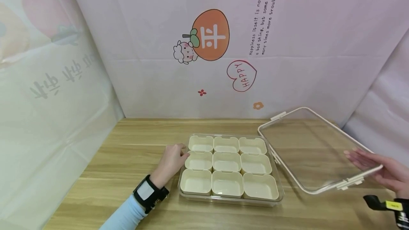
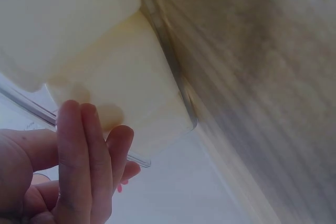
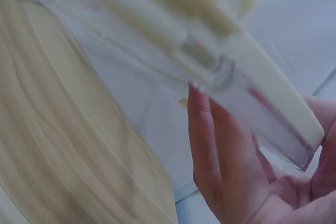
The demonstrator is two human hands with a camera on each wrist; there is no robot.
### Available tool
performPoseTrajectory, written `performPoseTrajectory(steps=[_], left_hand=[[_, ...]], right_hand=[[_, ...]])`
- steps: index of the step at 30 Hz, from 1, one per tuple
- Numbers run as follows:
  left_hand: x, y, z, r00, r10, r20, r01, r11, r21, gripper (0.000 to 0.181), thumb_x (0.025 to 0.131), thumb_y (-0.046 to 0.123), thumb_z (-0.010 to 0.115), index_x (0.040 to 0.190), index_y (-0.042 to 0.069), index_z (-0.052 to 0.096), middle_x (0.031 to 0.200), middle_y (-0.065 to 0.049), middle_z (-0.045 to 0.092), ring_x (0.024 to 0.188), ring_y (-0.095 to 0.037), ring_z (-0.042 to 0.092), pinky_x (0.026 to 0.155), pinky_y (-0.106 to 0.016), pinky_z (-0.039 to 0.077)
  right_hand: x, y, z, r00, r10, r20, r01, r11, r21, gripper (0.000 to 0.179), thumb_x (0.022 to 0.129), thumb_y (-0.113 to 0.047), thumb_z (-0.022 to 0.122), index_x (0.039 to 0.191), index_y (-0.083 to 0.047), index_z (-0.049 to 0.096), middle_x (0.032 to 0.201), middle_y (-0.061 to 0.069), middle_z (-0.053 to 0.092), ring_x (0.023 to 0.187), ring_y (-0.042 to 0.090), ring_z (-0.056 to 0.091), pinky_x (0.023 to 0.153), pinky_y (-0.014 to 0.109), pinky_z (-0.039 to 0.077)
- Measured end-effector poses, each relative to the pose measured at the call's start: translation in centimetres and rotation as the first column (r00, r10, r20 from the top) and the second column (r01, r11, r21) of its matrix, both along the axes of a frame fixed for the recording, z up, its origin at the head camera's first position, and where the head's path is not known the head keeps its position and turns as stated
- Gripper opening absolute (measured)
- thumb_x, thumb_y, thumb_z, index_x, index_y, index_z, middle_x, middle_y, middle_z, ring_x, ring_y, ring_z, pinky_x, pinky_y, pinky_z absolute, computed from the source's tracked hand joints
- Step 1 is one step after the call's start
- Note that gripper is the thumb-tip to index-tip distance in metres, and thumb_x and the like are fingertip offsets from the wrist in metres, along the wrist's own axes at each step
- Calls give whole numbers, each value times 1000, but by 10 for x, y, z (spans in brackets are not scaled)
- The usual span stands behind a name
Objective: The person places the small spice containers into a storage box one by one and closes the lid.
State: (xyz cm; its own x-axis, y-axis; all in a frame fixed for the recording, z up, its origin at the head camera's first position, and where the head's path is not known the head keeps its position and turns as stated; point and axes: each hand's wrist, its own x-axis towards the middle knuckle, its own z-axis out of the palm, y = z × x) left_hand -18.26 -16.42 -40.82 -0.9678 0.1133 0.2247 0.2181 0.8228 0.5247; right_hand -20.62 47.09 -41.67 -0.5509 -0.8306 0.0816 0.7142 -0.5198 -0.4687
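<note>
A clear rectangular storage box (image 1: 230,201) stands on the table, fitted with several cream compartment bins (image 1: 227,162) in rows. At its left side my left hand (image 1: 171,159) holds the edge, thumb by the rim. In the left wrist view, the fingers (image 2: 73,156) lie along the clear outer wall, cream bins (image 2: 126,77) behind it. My right hand (image 1: 388,169) grips the near right corner of a clear lid (image 1: 313,152) with a cream rim. The lid is tilted, right of the box, its left side close to the box's right edge. Thumb and fingers span the lid's corner (image 3: 294,114) in the right wrist view.
The wood-grain table (image 1: 121,173) extends on both sides of the box. A white printed cloth (image 1: 153,63) hangs behind the table's far edge, with more white cloth (image 1: 48,116) on the left side.
</note>
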Motion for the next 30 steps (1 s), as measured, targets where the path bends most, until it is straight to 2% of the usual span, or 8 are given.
performPoseTrajectory(steps=[4,9,14,20,23,28,30], left_hand=[[0,-1,-1,1000,2,-5,-2,1000,-10,27,85,11,68,105,-6,66,67,-7,67,46,-4,50,41,-15,39],[0,-2,-2,1000,-7,-22,7,1000,-5,26,85,12,68,104,-6,67,67,-7,68,46,-4,50,41,-16,39],[1,-4,-4,999,-8,-41,8,1000,6,24,85,12,68,103,-5,68,70,-8,69,48,-3,51,42,-17,41],[4,-5,-4,999,-8,-49,9,1000,22,25,84,9,68,105,-5,68,72,-9,70,48,-2,51,43,-17,41],[5,-5,-4,999,-10,-50,11,1000,24,25,84,9,68,105,-5,68,72,-9,69,47,-2,51,43,-16,41],[6,-6,-4,999,-14,-48,15,1000,26,25,84,8,68,106,-5,68,71,-9,69,49,-2,53,43,-15,42],[7,-6,-4,999,-12,-49,13,1000,24,25,84,8,68,106,-4,68,72,-9,69,50,-2,54,44,-15,42]], right_hand=[[1,4,-3,999,-35,-38,37,999,37,53,105,-20,9,133,-2,50,139,17,46,132,25,43,111,29,27],[3,6,-3,989,-146,0,146,989,19,59,104,-27,11,125,2,58,129,21,55,125,27,51,107,30,36],[6,1,2,961,-275,23,276,961,-10,65,104,-30,10,115,8,62,118,26,60,115,33,58,101,35,42],[10,-6,12,923,-375,83,372,927,48,60,104,-27,18,108,8,65,111,26,64,108,35,63,97,37,46],[9,-9,16,921,-372,118,368,928,52,60,104,-29,18,107,8,66,112,25,65,108,33,63,97,35,46],[7,-13,18,938,-321,131,321,947,23,65,104,-33,14,109,8,64,116,25,63,112,33,61,101,35,44],[7,-15,20,933,-336,130,333,942,44,64,104,-33,15,108,7,65,115,25,63,111,33,62,100,35,44]])
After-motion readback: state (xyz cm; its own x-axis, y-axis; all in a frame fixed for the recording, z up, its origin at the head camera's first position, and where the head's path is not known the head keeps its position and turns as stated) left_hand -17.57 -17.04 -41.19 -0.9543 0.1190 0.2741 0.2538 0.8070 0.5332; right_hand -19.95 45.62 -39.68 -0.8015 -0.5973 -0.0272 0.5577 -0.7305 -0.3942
